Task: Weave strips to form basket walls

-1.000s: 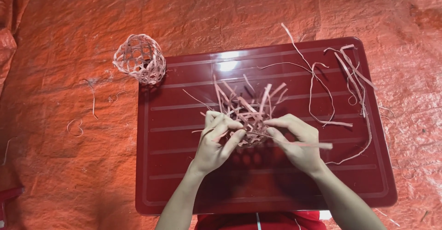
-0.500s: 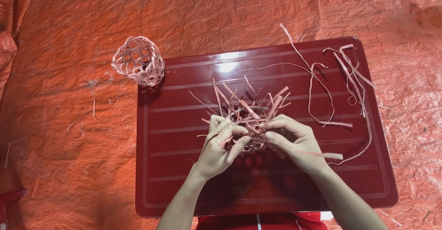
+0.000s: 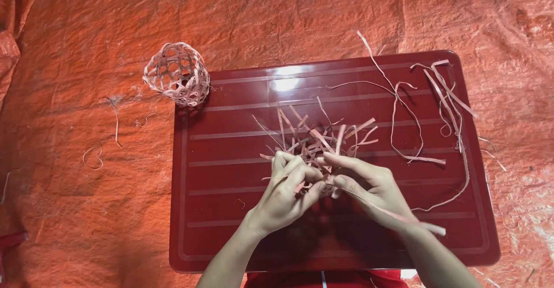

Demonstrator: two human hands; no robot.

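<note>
Left hand and right hand, fingers curled, both pinch the half-woven strip piece. Loose pale strip ends splay upward over the red tray.

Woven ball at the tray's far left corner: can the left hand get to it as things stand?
Probably yes. Bare tray lies between the left hand and the ball, nothing blocking. But both that hand and the right hand are gripping the strip weave.

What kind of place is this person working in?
Likely a home or informal craft spot on the floor: an orange tarp underlies a low red table, with loose strips and a finished woven ball.
</note>
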